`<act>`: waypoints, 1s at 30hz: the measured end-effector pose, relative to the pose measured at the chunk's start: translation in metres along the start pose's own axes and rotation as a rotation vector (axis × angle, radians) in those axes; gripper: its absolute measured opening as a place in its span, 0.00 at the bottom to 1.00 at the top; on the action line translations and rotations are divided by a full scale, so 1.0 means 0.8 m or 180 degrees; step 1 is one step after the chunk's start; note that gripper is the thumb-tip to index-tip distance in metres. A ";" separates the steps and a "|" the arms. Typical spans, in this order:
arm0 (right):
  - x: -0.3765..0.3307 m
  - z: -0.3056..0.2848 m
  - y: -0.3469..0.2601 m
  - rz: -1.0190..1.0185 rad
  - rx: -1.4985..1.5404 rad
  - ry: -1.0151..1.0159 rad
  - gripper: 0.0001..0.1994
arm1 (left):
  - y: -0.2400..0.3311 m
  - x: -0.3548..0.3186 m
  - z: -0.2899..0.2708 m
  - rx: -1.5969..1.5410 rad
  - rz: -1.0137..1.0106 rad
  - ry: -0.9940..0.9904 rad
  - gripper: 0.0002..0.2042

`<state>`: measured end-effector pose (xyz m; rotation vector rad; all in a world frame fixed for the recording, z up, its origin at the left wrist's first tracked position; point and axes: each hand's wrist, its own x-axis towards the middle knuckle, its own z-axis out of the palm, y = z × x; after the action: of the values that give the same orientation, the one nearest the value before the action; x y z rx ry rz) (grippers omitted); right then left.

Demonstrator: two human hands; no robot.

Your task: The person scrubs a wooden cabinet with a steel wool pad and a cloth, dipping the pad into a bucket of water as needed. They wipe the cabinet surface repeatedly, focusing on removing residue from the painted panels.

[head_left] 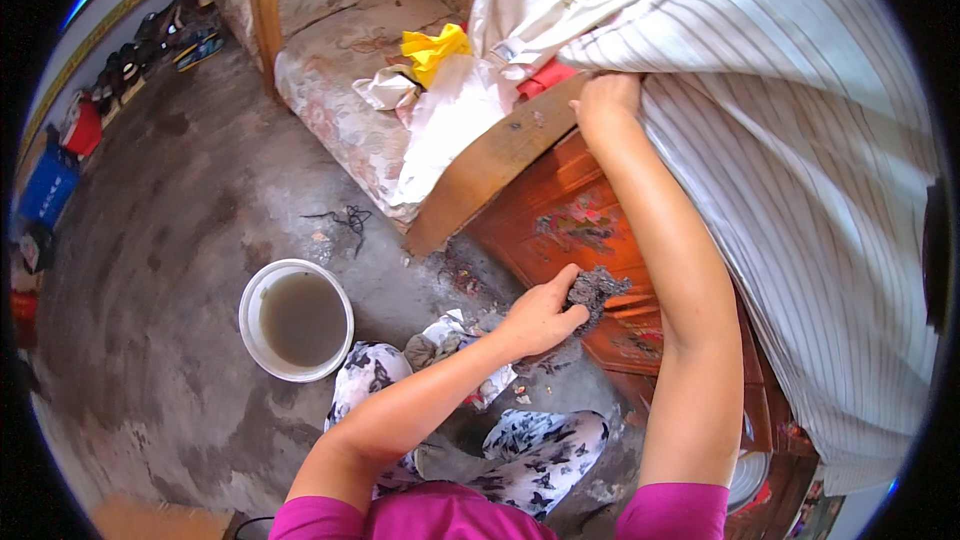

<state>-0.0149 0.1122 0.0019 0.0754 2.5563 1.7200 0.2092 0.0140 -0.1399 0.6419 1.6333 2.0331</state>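
My left hand (545,316) grips a crumpled, dark grey cleaning rag (598,292) and presses it against the lower front of a reddish-brown wooden cabinet (520,220). Painted flower patterns and dark smudges mark the panel around it. Higher up, my right hand (608,98) is closed at the edge of a striped cloth (780,110) draped over the cabinet, beside the wooden sofa arm (490,165); its fingertips are partly hidden. To the left of my knees, a white bucket (246,325) holds murky grey-brown water (305,318).
A floral sofa (335,100) stands ahead, with a yellow cloth (436,50) and white plastic (455,110) on its seat. Black string (350,225) and crumpled scraps (435,345) lie on the stained floor (170,260). Shoes (150,40) and a blue box (48,183) line the left wall.
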 end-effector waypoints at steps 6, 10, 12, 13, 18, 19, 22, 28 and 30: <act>0.020 -0.006 -0.022 -0.0302 0.0473 -0.0440 0.32 | 0.010 0.003 -0.006 -0.1507 0.0131 -0.0147 0.31; 0.024 0.000 -0.019 -0.0564 0.0357 -0.0628 0.19 | -0.003 0.013 0.007 -0.1862 0.0097 -0.0312 0.29; 0.016 -0.016 -0.033 -0.0716 0.0423 -0.0511 0.17 | -0.001 0.009 -0.004 -0.1916 0.0023 -0.0147 0.28; 0.013 -0.022 -0.040 -0.0787 0.0452 -0.0461 0.16 | -0.001 0.008 -0.009 -0.1949 -0.0016 -0.0073 0.28; -0.010 0.009 -0.045 -0.0926 0.0749 0.0599 0.11 | -0.001 0.010 -0.015 -0.1569 0.0312 0.0197 0.27; -0.010 0.016 -0.043 -0.1006 0.0881 0.0716 0.10 | 0.001 0.009 -0.015 -0.1612 0.0334 0.0198 0.27; -0.014 0.025 -0.039 -0.1225 0.1131 0.1118 0.07 | 0.009 0.003 -0.019 -0.1491 0.0284 0.0301 0.28; -0.033 0.044 -0.053 -0.1408 0.1550 0.1835 0.06 | 0.006 0.006 -0.019 -0.1553 0.0324 0.0797 0.27; -0.042 0.042 -0.058 -0.1381 0.1633 0.1773 0.07 | 0.008 0.006 -0.019 -0.1678 0.0365 0.0978 0.27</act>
<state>0.0207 0.1235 -0.0533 -0.9812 3.0028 0.9970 0.1955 0.0040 -0.1363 0.2451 1.1350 2.6047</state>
